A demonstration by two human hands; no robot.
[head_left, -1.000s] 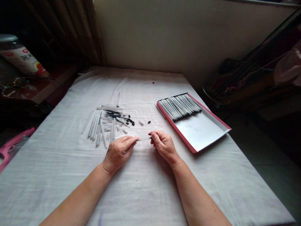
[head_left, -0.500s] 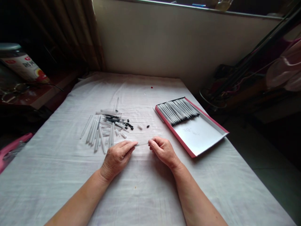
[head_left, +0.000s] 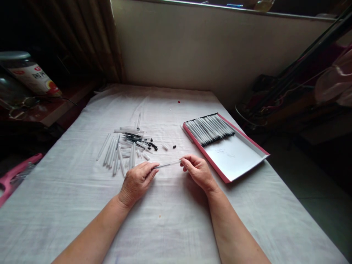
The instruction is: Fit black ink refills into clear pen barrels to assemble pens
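Note:
My left hand pinches the dark end of a thin pen refill, left of the table's middle. Its other end runs into a clear pen barrel, which my right hand pinches by the far tip. How deep the refill sits inside cannot be made out. Beyond my left hand lie loose clear barrels, a heap of dark refills, small black plugs and clear caps. A red-edged box lid lies right of my right hand, holding a row of pens.
A white cloth covers the table. A clear cap and a black plug lie apart from the heap. At the left stand a labelled jar and glasses on a side surface. A pink object is at the left edge.
My right hand has moved right and slightly up, away from my left. More of the thin piece shows between them, including a dark stretch near my left fingers.

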